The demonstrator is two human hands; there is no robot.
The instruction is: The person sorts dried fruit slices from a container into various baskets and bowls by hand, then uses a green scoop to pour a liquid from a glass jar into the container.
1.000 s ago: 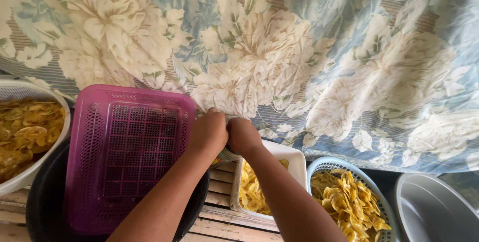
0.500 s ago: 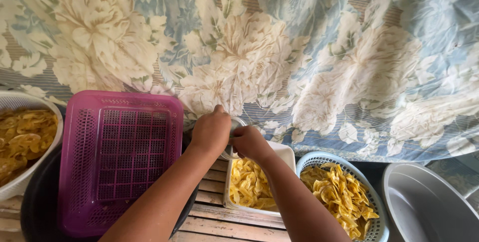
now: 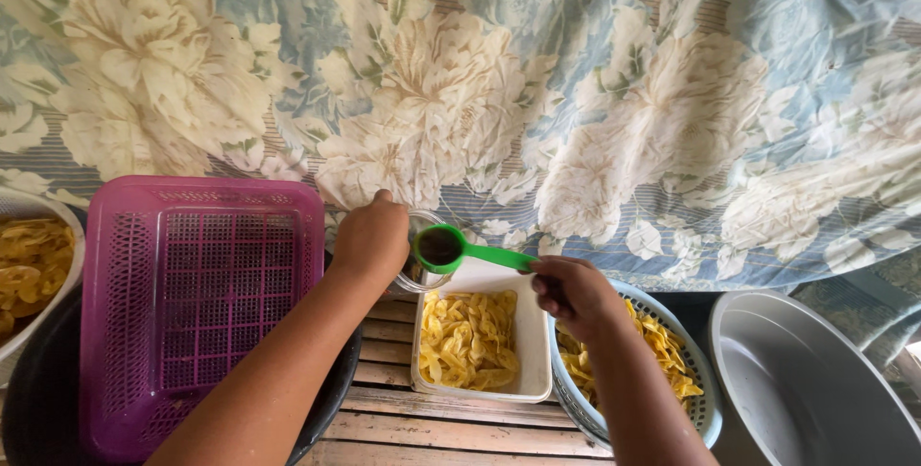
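My left hand [image 3: 372,240] grips a small clear jar [image 3: 418,272] beside the purple basket. My right hand [image 3: 574,295] holds the handle of a green measuring spoon [image 3: 460,249], whose bowl carries a dark brown powder just above the jar's mouth. Below the spoon stands a white rectangular tub [image 3: 535,351] filled with yellow banana chips [image 3: 468,339]. My right forearm crosses a blue round basket [image 3: 708,408] that also holds chips.
An upturned purple plastic basket [image 3: 201,303] rests on a black basin [image 3: 38,408]. A white colander of chips [image 3: 29,269] sits far left, a grey basin [image 3: 815,380] far right. Floral cloth [image 3: 537,92] hangs behind. Wooden slats [image 3: 451,428] lie beneath.
My right hand has drawn away from the jar to the right, lifting out the green spoon loaded with dark powder. The left hand stays on the jar.
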